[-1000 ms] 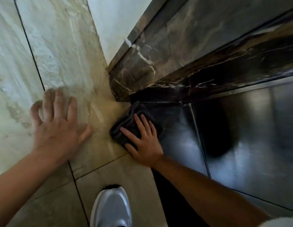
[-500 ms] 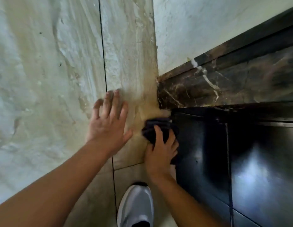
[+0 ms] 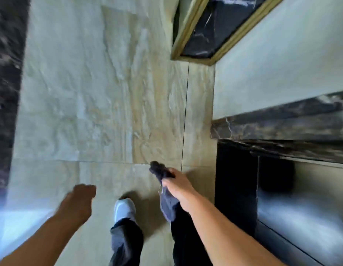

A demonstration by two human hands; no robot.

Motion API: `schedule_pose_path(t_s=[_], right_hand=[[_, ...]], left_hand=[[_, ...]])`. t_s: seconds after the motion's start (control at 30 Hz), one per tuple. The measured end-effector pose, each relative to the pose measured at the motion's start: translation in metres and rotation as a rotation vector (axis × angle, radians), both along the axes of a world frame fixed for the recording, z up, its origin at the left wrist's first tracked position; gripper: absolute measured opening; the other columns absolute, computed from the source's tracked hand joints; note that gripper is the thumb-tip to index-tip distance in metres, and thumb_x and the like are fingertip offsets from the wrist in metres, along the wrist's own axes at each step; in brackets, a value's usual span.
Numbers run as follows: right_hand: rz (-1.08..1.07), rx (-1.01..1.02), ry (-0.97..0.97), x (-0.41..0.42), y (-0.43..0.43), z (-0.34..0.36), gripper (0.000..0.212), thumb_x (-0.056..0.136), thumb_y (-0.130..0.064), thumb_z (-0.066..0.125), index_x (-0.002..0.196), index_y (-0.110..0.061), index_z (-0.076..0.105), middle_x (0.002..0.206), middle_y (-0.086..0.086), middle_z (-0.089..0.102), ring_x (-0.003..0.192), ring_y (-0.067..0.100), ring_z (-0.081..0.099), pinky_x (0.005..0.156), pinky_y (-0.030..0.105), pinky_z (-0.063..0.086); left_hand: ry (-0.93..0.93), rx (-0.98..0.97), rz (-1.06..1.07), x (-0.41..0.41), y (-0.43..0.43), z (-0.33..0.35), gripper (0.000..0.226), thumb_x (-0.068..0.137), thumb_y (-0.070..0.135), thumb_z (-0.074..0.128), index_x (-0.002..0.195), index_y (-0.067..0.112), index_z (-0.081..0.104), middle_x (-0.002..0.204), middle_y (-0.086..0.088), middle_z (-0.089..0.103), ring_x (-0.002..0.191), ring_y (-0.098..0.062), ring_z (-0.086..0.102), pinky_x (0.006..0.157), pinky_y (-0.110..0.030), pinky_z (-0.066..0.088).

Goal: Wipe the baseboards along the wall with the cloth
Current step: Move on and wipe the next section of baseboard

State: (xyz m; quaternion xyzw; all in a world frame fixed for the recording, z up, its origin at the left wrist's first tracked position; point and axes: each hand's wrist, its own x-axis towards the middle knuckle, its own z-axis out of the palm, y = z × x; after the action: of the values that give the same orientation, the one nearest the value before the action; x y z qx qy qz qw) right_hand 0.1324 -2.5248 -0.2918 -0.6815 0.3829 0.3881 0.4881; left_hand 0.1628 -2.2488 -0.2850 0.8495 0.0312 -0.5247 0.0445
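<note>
We gripped the dark cloth (image 3: 167, 196) in our right hand (image 3: 177, 189); our left hand (image 3: 78, 202) hung loosely curled, holding nothing.

Nothing can be read anywhere in view. The cloth (image 3: 167, 205) gripped in the right hand (image 3: 178, 186), the shoe (image 3: 124, 209) between it and the left hand (image 3: 78, 202), and the dark marble baseboard (image 3: 282, 127) to the right hand's right show no legible marks through the blur.

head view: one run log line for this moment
right hand: grips dark grey cloth | left hand: idle, holds nothing | cloth: off dark marble baseboard
</note>
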Motion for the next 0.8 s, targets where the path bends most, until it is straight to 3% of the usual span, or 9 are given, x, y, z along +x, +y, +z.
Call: schedule_pose_path(t_s=[0.07, 0.13, 0.2, 0.33, 0.4, 0.47, 0.53, 0.67, 0.8], right_hand=[[-0.117, 0.138, 0.134, 0.004, 0.026, 0.085, 0.030, 0.077, -0.018, 0.056, 0.102, -0.015, 0.073, 0.103, 0.019, 0.072, 0.089, 0.024, 0.062, 0.076, 0.033, 0.046], [-0.213, 0.212, 0.177, 0.020, 0.042, 0.164, 0.033, 0.079, -0.007, 0.051, 0.106, -0.009, 0.070, 0.102, 0.035, 0.063, 0.085, 0.031, 0.056, 0.076, 0.040, 0.042], [-0.268, 0.203, 0.137, 0.043, 0.057, 0.240, 0.040, 0.079, -0.002, 0.047, 0.114, -0.003, 0.064, 0.096, 0.031, 0.056, 0.087, 0.033, 0.051, 0.078, 0.041, 0.039], [-0.363, 0.232, 0.004, 0.104, 0.070, 0.344, 0.042, 0.086, -0.003, 0.046, 0.125, -0.006, 0.059, 0.121, 0.028, 0.060, 0.107, 0.038, 0.059, 0.086, 0.041, 0.042], [-0.430, 0.220, -0.042, 0.132, 0.069, 0.373, 0.042, 0.088, -0.005, 0.047, 0.129, -0.007, 0.057, 0.118, 0.024, 0.060, 0.108, 0.037, 0.058, 0.086, 0.040, 0.041], [-0.506, 0.275, -0.045, 0.165, 0.062, 0.394, 0.041, 0.088, -0.008, 0.045, 0.127, -0.005, 0.057, 0.105, 0.019, 0.058, 0.095, 0.031, 0.055, 0.082, 0.037, 0.039], [-0.543, 0.307, -0.077, 0.207, 0.052, 0.408, 0.038, 0.087, -0.006, 0.043, 0.123, -0.004, 0.058, 0.098, 0.019, 0.061, 0.088, 0.030, 0.058, 0.082, 0.037, 0.045], [-0.568, 0.197, -0.131, 0.310, 0.026, 0.412, 0.041, 0.087, -0.005, 0.044, 0.126, -0.010, 0.057, 0.112, 0.021, 0.060, 0.100, 0.033, 0.058, 0.090, 0.043, 0.044], [-0.550, 0.107, -0.117, 0.415, 0.010, 0.429, 0.031, 0.081, -0.011, 0.054, 0.112, -0.006, 0.059, 0.109, 0.019, 0.059, 0.100, 0.033, 0.058, 0.091, 0.043, 0.045]], left_hand=[[0.005, 0.004, 0.091, 0.005, 0.025, 0.080, 0.035, 0.069, 0.000, 0.053, 0.087, 0.028, 0.060, 0.098, -0.007, 0.064, 0.092, -0.029, 0.064, 0.069, -0.026, 0.044], [-0.021, -0.022, 0.108, 0.030, 0.036, 0.159, 0.034, 0.071, -0.001, 0.050, 0.082, 0.031, 0.053, 0.093, -0.005, 0.061, 0.083, -0.028, 0.062, 0.062, -0.026, 0.037], [-0.116, -0.078, 0.097, 0.063, 0.043, 0.240, 0.036, 0.075, -0.007, 0.047, 0.086, 0.027, 0.054, 0.103, -0.010, 0.063, 0.083, -0.025, 0.060, 0.061, -0.028, 0.037], [-0.306, -0.112, 0.047, 0.142, 0.031, 0.352, 0.044, 0.079, -0.012, 0.052, 0.109, 0.017, 0.065, 0.125, -0.008, 0.062, 0.100, -0.025, 0.064, 0.073, -0.027, 0.049], [-0.373, -0.122, 0.072, 0.179, 0.021, 0.388, 0.046, 0.078, -0.011, 0.053, 0.111, 0.018, 0.066, 0.123, -0.008, 0.063, 0.098, -0.027, 0.064, 0.071, -0.030, 0.053], [-0.418, -0.154, 0.073, 0.222, 0.010, 0.415, 0.045, 0.078, -0.009, 0.053, 0.110, 0.020, 0.067, 0.118, -0.006, 0.064, 0.093, -0.026, 0.063, 0.068, -0.030, 0.051], [-0.437, -0.155, -0.010, 0.271, -0.003, 0.429, 0.041, 0.080, -0.003, 0.056, 0.112, 0.022, 0.066, 0.117, -0.007, 0.064, 0.099, -0.028, 0.064, 0.075, -0.033, 0.055], [-0.460, -0.125, -0.166, 0.382, -0.032, 0.444, 0.038, 0.085, 0.007, 0.057, 0.120, 0.023, 0.062, 0.123, -0.009, 0.060, 0.111, -0.031, 0.061, 0.081, -0.032, 0.050], [-0.481, -0.116, -0.232, 0.483, -0.052, 0.470, 0.037, 0.087, 0.012, 0.057, 0.123, 0.022, 0.061, 0.127, -0.010, 0.059, 0.116, -0.032, 0.059, 0.088, -0.035, 0.049]])
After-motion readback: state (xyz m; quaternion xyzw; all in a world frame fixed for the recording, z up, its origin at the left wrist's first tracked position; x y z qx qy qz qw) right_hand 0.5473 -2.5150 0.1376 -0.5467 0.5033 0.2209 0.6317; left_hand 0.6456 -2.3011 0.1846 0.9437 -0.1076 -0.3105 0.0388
